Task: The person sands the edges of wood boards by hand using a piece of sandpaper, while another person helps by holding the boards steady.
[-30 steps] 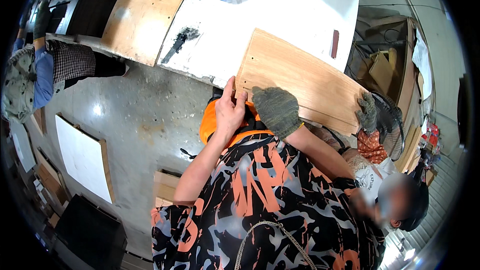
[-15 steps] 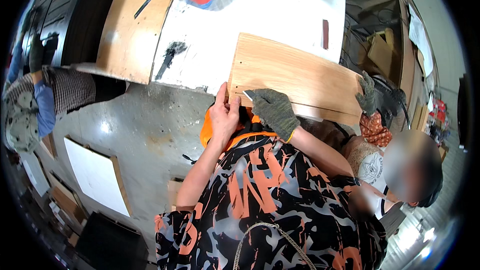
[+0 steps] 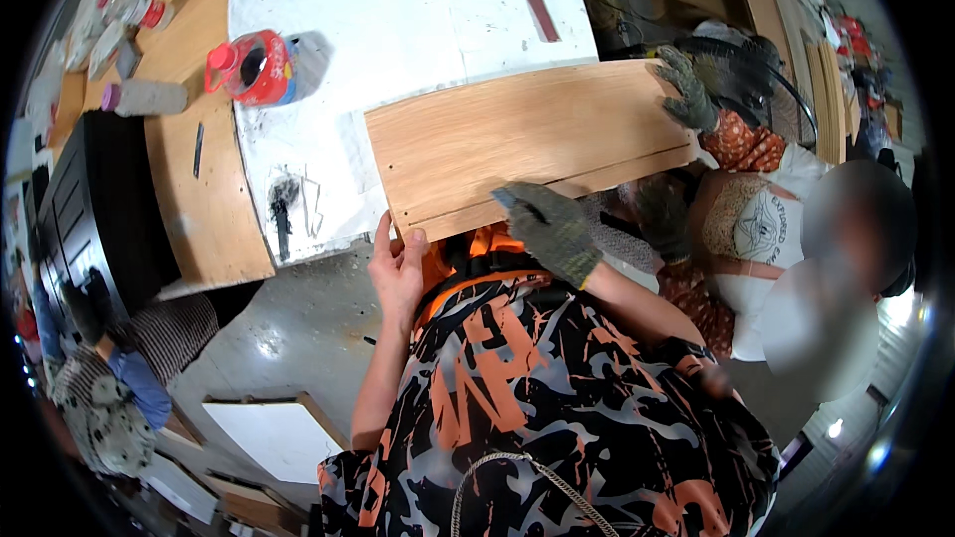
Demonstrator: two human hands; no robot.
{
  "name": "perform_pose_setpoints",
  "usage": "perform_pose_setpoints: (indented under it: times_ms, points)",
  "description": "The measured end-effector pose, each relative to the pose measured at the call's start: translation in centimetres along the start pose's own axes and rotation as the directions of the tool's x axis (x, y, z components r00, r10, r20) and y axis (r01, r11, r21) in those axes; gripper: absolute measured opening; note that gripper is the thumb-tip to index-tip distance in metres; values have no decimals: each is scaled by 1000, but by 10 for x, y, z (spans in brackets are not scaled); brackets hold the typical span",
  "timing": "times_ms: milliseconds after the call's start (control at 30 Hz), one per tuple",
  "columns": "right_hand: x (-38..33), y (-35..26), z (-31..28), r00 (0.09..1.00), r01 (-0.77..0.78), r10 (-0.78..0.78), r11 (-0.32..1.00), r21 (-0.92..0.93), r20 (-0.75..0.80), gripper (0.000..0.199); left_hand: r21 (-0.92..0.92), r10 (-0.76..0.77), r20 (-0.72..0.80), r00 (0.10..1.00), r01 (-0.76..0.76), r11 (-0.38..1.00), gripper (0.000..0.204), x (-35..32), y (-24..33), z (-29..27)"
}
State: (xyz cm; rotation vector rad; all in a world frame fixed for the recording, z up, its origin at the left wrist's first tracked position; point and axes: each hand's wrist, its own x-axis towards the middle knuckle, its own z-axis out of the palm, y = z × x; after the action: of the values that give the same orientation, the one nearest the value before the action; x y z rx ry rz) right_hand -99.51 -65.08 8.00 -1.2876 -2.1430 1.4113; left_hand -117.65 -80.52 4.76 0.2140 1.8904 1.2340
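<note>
A light wood-grain board [image 3: 517, 124] lies across the near edge of the white-topped table. My bare left hand [image 3: 398, 273] grips its near left corner, thumb on top and fingers at the end edge. My right hand [image 3: 552, 239], in a dark grey knit glove, is closed at the board's near edge. From its fingertips pokes a small flat pale-blue piece [image 3: 504, 199], its kind unclear, against the board's surface. At the right end a co-worker's gloved hand [image 3: 686, 89] rests on the board; their other gloved hand [image 3: 662, 214] is below the near edge.
On the white tabletop [image 3: 398, 10] stand a red plastic jug [image 3: 261, 68] and a dark red strip [image 3: 540, 12]. A black-smeared brush [image 3: 284, 214] lies left of the board. A fan [image 3: 731, 70] stands beyond the co-worker. Another person [image 3: 129, 378] works at the far left.
The whole view has swung, so the table and jug sit differently. My right hand has slid rightward along the board's near edge, away from the left corner. My left hand still grips that corner.
</note>
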Motion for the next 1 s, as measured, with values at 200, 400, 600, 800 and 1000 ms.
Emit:
perform_pose_setpoints:
  times_ms: [200, 400, 600, 800, 1000]
  points:
    - [-30, 39, -38, 884, -284, 377, 903, 323, -277, 25, 184, -21, 173, 985, -11, 983, 81, -1, 8, -14]
    - [-49, 26, -22, 822, -304, 518, 749, 589, -235, 22, 115, -33, 281, 959, 1, 993, 77, -4, -4, -15]
    - [-54, 22, -17, 913, -239, 312, 932, 274, -265, 27, 16, -89, 284, 955, 88, 996, 58, -11, 8, -14]
    - [-39, 11, -42, 964, -210, 238, 956, 207, -121, 32, 126, 16, 117, 993, -31, 992, 35, -2, 2, -13]
    - [-25, 32, -55, 989, -87, 94, 994, 62, -112, 35, 126, 6, -30, 1000, -3, 992, 41, -7, 0, 0]
